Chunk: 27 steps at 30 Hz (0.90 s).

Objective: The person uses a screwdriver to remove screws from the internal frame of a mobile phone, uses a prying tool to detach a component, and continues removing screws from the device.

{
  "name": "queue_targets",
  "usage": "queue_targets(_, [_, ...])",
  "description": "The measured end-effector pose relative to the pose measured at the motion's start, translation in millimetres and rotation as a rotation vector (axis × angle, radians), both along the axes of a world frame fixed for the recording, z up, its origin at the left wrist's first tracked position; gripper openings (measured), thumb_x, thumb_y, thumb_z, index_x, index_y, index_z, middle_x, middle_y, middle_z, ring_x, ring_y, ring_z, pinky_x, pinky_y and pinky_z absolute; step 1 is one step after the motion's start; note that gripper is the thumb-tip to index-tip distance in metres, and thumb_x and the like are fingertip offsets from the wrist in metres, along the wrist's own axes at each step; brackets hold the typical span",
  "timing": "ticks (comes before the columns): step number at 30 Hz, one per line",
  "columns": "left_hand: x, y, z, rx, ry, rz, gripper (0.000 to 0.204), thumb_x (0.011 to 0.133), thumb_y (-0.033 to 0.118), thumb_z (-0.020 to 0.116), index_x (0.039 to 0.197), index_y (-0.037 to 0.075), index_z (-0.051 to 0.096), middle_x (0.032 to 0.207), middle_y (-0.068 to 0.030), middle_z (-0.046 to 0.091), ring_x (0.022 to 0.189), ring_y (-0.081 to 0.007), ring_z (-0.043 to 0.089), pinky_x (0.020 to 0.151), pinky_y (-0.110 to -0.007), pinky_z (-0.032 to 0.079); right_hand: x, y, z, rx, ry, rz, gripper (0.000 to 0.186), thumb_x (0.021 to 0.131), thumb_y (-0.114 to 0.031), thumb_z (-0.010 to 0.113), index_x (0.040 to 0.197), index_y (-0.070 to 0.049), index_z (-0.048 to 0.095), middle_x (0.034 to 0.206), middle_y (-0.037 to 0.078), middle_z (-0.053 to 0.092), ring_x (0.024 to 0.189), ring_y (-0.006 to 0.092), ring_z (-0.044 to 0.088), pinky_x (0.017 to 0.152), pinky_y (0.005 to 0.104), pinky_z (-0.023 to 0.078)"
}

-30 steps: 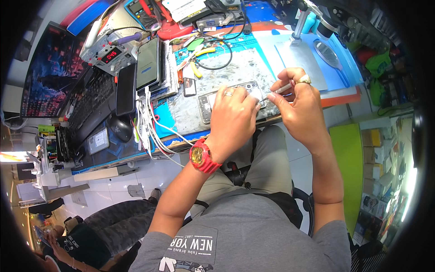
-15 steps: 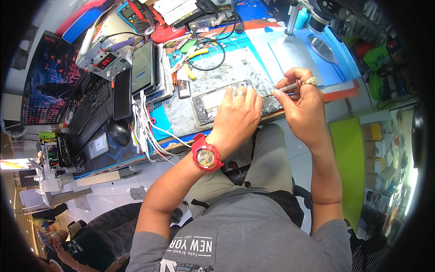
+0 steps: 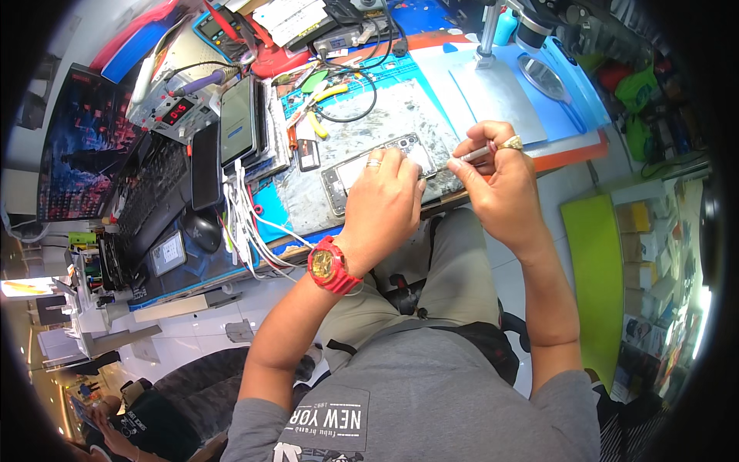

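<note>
Left hand [image 3: 382, 206] seemingly steadies the opened phone [image 3: 350, 173], grip unclear; right hand [image 3: 499, 181] pinches a slim tool [image 3: 474, 155], next needing careful aim

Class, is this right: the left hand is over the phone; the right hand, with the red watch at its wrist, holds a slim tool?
No: the head view shows the red watch on the left wrist. The left hand is over the phone, and the right hand holds a slim tool.
</note>
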<state>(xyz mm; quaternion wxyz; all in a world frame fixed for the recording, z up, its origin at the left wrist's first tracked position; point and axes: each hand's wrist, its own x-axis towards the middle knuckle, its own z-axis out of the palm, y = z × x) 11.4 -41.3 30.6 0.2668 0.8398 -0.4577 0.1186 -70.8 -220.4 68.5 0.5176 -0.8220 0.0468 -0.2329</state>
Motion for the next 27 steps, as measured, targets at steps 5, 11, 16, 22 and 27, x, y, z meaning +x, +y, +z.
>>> queue_targets(5, [-1.6,-1.8,-4.0,-0.121,0.057,0.053,0.011,0.087,0.005,0.073,0.093,-0.001,0.066,0.098,-0.0189,0.062,0.098,-0.0407,0.062,0.085,-0.048,0.053,2.7,4.9,-2.4,-0.066,-0.012,0.023,0.033,0.094,0.001,0.074,0.122,0.002,0.057,0.097,0.015,0.072,0.084,0.0262,0.075,0.073,0.037,0.058])
queue_targets(11, [-1.6,-3.5,-5.8,-0.172,0.111,0.1,0.009,0.085,0.006,0.075,0.088,0.001,0.068,0.095,-0.0178,0.064,0.097,-0.04,0.063,0.084,-0.048,0.054,5.4,1.7,-2.5,-0.09,0.04,0.045,0.036,0.096,0.001,0.076,0.124,-0.001,0.053,0.102,0.012,0.073,0.09,0.0181,0.073,0.08,0.0312,0.059])
queue_targets(16, [-1.9,-3.1,-5.5,-0.174,0.12,0.113,0.008,0.084,0.006,0.076,0.086,0.002,0.069,0.094,-0.0164,0.064,0.095,-0.0396,0.064,0.082,-0.048,0.055,5.8,2.7,-0.4,-0.086,0.036,0.047,0.036,0.095,0.001,0.076,0.124,-0.001,0.054,0.101,0.012,0.073,0.09,0.0185,0.073,0.079,0.0314,0.059])
queue_targets(22, [-0.7,-3.0,-5.9,-0.191,0.114,0.111,0.008,0.085,0.007,0.078,0.085,0.003,0.071,0.092,-0.0133,0.065,0.093,-0.0374,0.064,0.08,-0.047,0.054,10.2,4.7,-1.2,-0.159,-0.044,0.015,0.029,0.092,0.0,0.075,0.116,0.004,0.06,0.093,0.02,0.071,0.08,0.0309,0.075,0.07,0.0393,0.058])
queue_targets(27, [-1.9,-3.0,-5.7,-0.196,0.136,0.117,0.008,0.083,0.005,0.077,0.084,0.002,0.07,0.092,-0.0152,0.064,0.094,-0.0398,0.064,0.083,-0.048,0.054,13.8,6.4,2.2,-0.197,-0.028,-0.024,0.028,0.09,-0.002,0.077,0.112,0.006,0.061,0.089,0.022,0.07,0.076,0.0331,0.075,0.068,0.0406,0.058])
